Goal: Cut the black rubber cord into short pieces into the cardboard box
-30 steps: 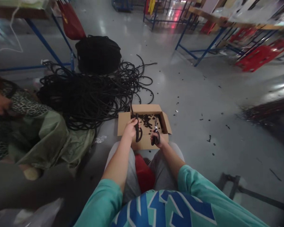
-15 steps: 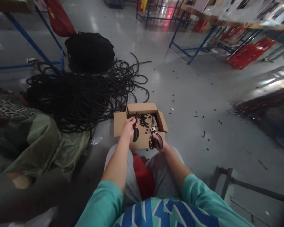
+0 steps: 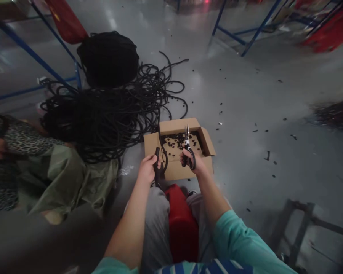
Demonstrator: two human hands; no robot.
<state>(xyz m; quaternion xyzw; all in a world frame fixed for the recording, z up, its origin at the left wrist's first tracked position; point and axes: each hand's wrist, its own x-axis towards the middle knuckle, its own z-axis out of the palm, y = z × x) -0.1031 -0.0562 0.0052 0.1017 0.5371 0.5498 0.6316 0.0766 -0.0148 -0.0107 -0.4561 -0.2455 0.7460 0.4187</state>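
On the glossy grey floor (image 3: 240,91) stands an open brown cardboard box (image 3: 177,171). By its near left corner, the left hand (image 3: 147,168) pinches a thick black cord (image 3: 157,152); above the box, the right hand (image 3: 194,163) grips black-handled metal scissors (image 3: 186,142).

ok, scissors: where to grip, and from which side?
Probably the scissors are best taken by the black handles, coming from the person's side, where the right hand holds them. The blades point away from the person, tips slightly apart, so coming from the far side of the box would meet the points first.
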